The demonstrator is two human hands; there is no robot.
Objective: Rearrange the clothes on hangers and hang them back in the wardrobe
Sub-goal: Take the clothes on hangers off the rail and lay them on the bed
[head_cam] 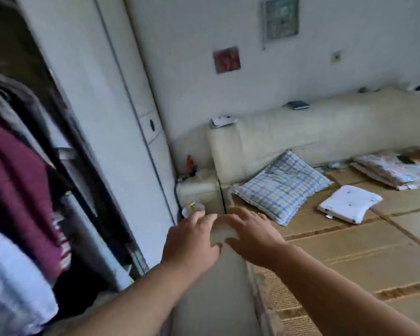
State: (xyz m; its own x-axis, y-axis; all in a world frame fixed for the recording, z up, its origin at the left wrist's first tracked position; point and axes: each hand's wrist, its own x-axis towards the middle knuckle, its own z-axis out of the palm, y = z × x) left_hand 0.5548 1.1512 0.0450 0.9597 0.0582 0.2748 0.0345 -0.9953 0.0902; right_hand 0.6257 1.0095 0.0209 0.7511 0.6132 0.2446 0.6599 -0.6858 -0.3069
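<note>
Maroon garment [17,190] hangs well left of both hands' spread, empty fingers [240,214].

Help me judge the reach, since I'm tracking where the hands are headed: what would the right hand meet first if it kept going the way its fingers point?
Probably the cream padded bed end just beyond the right hand, whose open fingers point up and left. Depth is unclear from this single blurred view.

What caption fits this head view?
Both empty hands, left hand and right hand, reach forward between the open wardrobe's hanging clothes and the bed.
</note>
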